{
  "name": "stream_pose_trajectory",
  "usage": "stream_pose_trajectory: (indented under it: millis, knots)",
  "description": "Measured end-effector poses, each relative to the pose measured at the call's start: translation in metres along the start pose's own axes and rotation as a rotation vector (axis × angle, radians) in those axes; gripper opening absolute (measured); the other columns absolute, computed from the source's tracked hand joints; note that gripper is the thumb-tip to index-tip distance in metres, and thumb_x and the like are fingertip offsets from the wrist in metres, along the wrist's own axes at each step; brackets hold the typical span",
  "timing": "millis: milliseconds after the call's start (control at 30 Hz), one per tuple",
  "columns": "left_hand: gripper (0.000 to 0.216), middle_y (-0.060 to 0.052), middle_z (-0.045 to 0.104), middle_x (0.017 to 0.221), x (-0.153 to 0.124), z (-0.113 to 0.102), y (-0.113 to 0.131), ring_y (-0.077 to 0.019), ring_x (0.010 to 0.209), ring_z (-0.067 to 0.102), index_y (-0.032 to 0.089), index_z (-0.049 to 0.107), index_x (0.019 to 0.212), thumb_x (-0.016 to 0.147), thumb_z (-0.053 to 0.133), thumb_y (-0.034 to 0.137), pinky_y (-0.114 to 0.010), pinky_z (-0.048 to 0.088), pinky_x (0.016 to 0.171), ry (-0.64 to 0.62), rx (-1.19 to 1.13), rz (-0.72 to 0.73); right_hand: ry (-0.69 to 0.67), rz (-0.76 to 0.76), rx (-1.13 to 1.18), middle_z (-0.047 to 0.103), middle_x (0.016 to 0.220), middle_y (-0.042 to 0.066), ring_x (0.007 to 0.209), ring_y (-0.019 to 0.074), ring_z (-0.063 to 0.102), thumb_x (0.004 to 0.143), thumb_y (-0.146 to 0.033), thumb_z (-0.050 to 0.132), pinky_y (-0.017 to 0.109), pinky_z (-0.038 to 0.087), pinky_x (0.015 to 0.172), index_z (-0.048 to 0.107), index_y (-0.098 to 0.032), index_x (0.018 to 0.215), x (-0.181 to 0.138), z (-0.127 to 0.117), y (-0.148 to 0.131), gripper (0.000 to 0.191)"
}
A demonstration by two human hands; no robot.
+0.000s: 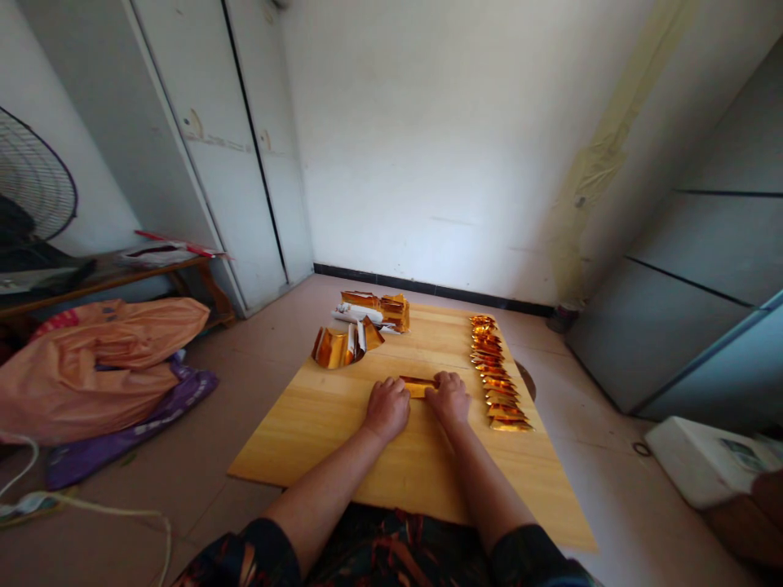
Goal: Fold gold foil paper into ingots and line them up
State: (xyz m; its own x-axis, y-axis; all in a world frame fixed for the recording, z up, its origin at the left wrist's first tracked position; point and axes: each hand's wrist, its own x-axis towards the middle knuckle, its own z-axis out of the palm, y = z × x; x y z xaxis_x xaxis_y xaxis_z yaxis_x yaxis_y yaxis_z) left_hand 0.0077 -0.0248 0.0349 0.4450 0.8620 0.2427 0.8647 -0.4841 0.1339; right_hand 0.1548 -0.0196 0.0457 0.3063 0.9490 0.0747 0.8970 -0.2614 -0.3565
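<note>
A small folded piece of gold foil paper (417, 385) lies on the wooden board (342, 440) between my two hands. My left hand (387, 406) has its fingers curled and presses on the paper's left end. My right hand (449, 396) is curled the same way on its right end. Along the board's right side runs a row of several finished gold folded pieces (497, 373). At the far left of the board sit curled gold sheets (335, 346) and a stack of gold paper packs (374, 311).
An orange plastic bag (98, 359) and purple bag (131, 424) lie on the floor at left, with a fan (33, 191) and low bench behind. White wardrobe doors (245, 163) stand at the back left. A white box (703, 461) sits at right.
</note>
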Motion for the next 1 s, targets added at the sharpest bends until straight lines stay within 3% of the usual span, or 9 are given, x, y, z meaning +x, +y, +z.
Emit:
stream_pose_trajectory:
  millis: [100,200,367,533,700,900,1000]
  knots:
    - [0.024,-0.010,0.060,0.093,0.000,0.000,0.001,-0.0234,0.095,0.049,0.018,0.067,0.084,0.088,0.043,0.019,-0.038,0.037,0.080,-0.011,-0.008,-0.026,0.027,-0.051,-0.032,0.049,0.127,0.011,0.115,0.0261,0.045,0.075,-0.041,0.058,0.038,0.038,0.086,0.056,-0.022,0.113,-0.005,0.010,-0.010,0.042]
    - [0.025,-0.010,0.060,0.093,0.000,0.000,0.001,-0.0234,0.096,0.049,0.018,0.067,0.084,0.088,0.042,0.020,-0.038,0.037,0.081,-0.021,-0.005,-0.034,-0.010,-0.062,-0.039,0.043,0.135,0.011,0.119,0.0270,0.041,0.074,-0.041,0.060,0.040,0.035,0.090,0.055,-0.022,0.115,-0.006,0.012,-0.012,0.045]
    - [0.024,-0.009,0.059,0.092,-0.001,-0.001,0.000,-0.0234,0.095,0.049,0.018,0.066,0.081,0.088,0.043,0.019,-0.037,0.036,0.078,-0.005,0.012,-0.024,-0.079,-0.024,0.005,0.044,0.135,0.009,0.118,0.0253,0.044,0.072,-0.028,0.058,0.036,0.038,0.089,0.057,-0.023,0.113,-0.002,0.001,0.001,0.041]
    - [0.023,-0.009,0.059,0.093,-0.001,-0.004,0.001,-0.0232,0.096,0.049,0.019,0.065,0.081,0.087,0.044,0.018,-0.038,0.035,0.078,-0.022,-0.006,-0.026,-0.048,0.089,0.050,0.047,0.134,0.009,0.117,0.0239,0.046,0.076,-0.015,0.046,0.034,0.039,0.086,0.059,-0.023,0.112,0.000,-0.010,0.017,0.038]
    - [0.024,-0.009,0.059,0.094,-0.001,-0.005,0.002,-0.0231,0.098,0.048,0.019,0.066,0.082,0.088,0.043,0.019,-0.038,0.035,0.080,-0.032,-0.015,-0.030,-0.012,0.101,0.065,0.042,0.139,0.010,0.121,0.0264,0.043,0.076,-0.025,0.050,0.038,0.039,0.089,0.056,-0.023,0.119,-0.002,-0.011,0.011,0.043]
    - [0.024,-0.009,0.059,0.093,-0.001,0.000,0.000,-0.0232,0.095,0.049,0.019,0.066,0.084,0.088,0.042,0.019,-0.038,0.036,0.080,-0.001,0.014,-0.011,0.022,-0.023,0.038,0.033,0.146,0.011,0.127,0.0293,0.035,0.071,-0.037,0.059,0.042,0.034,0.094,0.050,-0.022,0.127,-0.003,0.006,-0.010,0.059]
    - [0.025,-0.009,0.060,0.094,-0.002,0.000,0.000,-0.0228,0.095,0.049,0.019,0.066,0.084,0.089,0.042,0.020,-0.038,0.036,0.080,0.005,0.019,-0.021,0.021,-0.045,0.013,0.034,0.145,0.011,0.126,0.0286,0.036,0.071,-0.037,0.060,0.041,0.031,0.097,0.050,-0.022,0.126,-0.003,0.013,-0.011,0.058]
